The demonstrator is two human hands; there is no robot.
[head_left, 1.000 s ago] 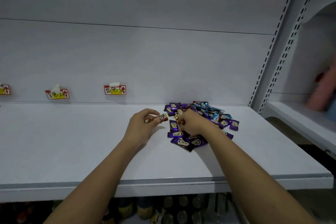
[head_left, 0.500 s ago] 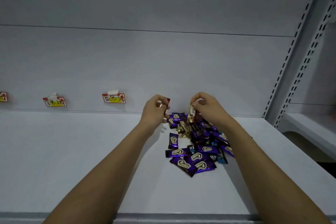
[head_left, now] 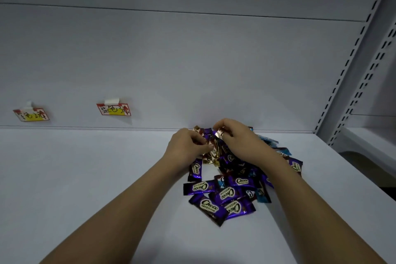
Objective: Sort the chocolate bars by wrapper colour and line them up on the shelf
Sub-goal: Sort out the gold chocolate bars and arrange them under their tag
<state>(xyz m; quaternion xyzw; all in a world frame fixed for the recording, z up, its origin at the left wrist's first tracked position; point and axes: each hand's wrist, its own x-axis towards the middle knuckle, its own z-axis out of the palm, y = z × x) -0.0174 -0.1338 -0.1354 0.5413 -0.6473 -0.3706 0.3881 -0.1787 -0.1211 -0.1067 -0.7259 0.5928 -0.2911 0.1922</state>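
Both hands lower than half-second ago, now at far end of bar pile (head_left: 231,186) on shelf (head_left: 85,178). Left hand (head_left: 188,146) pinches gold bar (head_left: 211,154); right hand (head_left: 237,139) pinches gold wrapper (head_left: 220,133). Gold bar's long axis runs near-to-far, directly under left fingers. Blue label (head_left: 113,109) lies left.

Both hands (head_left: 214,146) pinch gold-wrapped bars (head_left: 211,154) over the chocolate pile (head_left: 227,195).

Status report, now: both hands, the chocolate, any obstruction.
Left hand pinching gold bars. Right hand pinching another gold-wrapped bar. Mixed pile unsorted on shelf. Nothing blocking.
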